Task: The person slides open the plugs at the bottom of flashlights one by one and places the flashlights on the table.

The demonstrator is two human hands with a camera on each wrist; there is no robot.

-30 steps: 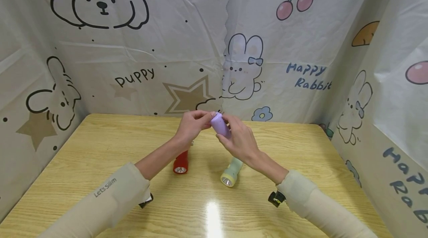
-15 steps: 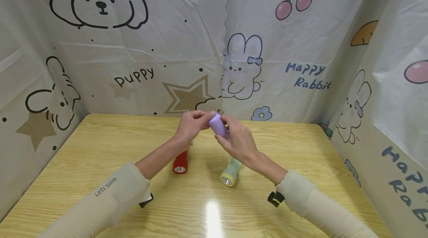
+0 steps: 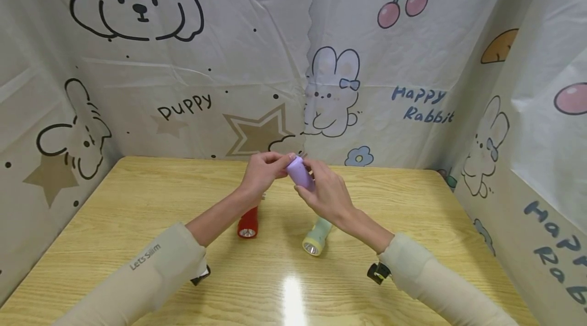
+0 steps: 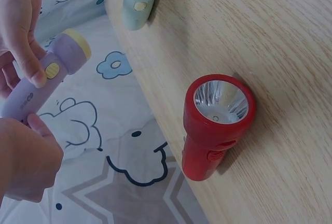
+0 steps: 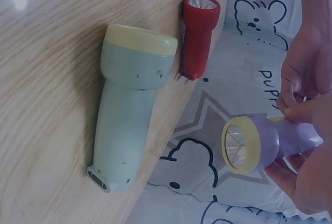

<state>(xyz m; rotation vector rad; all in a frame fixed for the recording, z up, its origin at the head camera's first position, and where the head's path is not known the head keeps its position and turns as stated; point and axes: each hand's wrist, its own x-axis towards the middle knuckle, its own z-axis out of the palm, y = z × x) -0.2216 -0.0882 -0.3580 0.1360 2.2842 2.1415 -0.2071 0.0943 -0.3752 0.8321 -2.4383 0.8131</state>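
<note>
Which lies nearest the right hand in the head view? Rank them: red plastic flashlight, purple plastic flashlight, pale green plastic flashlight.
1. Purple flashlight: held in the right hand.
2. Pale green flashlight: on the table below.
3. Red flashlight: table, farther left.

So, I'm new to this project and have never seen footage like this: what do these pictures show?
There is no robot here, just a person using two bare hands. The head view comes from a camera worn on the head, looking forward and down. The left and right wrist views come from a camera on each wrist, so the same scene appears turned. On the wooden table lie a red flashlight and a pale green flashlight with a yellow rim. Held up off the table is a purple flashlight: the right hand grips its body, and the left hand pinches its tail end.
</note>
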